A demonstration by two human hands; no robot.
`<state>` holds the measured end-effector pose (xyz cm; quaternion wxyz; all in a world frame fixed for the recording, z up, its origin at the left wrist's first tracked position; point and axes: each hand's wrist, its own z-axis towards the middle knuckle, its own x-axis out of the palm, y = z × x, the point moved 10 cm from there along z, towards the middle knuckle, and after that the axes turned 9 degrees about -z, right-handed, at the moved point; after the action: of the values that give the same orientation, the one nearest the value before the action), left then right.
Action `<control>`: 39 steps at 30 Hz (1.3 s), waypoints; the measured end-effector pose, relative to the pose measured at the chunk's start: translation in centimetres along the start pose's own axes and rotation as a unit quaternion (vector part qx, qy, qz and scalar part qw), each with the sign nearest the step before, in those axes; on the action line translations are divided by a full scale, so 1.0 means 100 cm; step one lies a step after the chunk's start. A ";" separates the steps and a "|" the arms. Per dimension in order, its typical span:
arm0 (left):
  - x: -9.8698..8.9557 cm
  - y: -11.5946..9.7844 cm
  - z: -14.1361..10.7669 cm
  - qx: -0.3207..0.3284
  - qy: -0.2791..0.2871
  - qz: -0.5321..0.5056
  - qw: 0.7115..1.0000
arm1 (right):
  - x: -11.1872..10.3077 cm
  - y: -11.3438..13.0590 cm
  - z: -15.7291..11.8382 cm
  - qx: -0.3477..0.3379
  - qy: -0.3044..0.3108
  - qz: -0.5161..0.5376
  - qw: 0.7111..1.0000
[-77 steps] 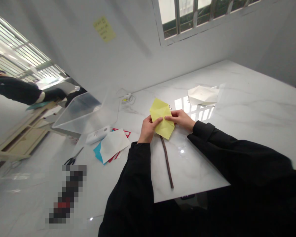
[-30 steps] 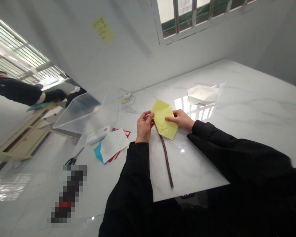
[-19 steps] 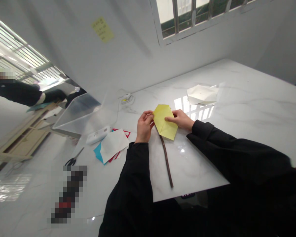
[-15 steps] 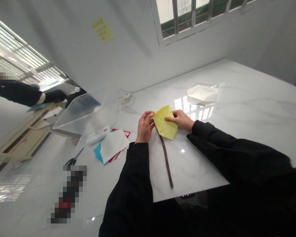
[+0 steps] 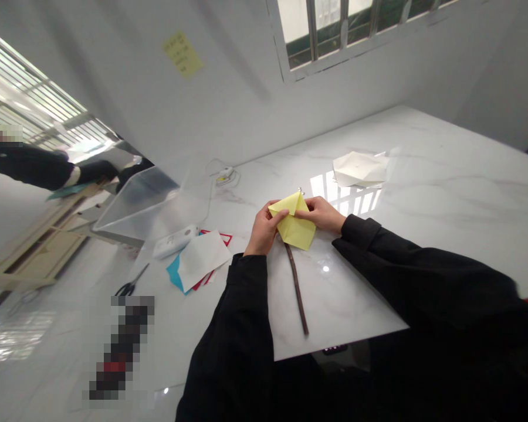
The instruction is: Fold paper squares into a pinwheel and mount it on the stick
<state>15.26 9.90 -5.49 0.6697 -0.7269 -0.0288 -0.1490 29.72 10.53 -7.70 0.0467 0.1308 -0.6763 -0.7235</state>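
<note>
Daylight from the barred window (image 5: 358, 26) glares off the tabletop (image 5: 440, 170), with stretched distortion toward the left.

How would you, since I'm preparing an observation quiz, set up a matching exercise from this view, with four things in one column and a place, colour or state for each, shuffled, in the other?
Things:
1. yellow folded paper
2. stick
3. scissors
4. yellow note

Places, colours, states:
A. stuck on the wall
B. dark-handled, left of the white sheet
C. held between the left hand and the right hand
D. brown, one end near the edge of the table

Right pairs: 1-C; 2-D; 3-B; 4-A
</note>
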 end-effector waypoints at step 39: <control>-0.007 0.000 0.004 0.018 0.006 -0.034 0.999 | 0.010 0.001 -0.001 0.009 0.051 0.089 0.995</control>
<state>14.64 10.37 -5.67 0.6777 -0.7122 -0.0516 -0.1755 28.80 10.23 -7.76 0.1440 0.1074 -0.6886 -0.7025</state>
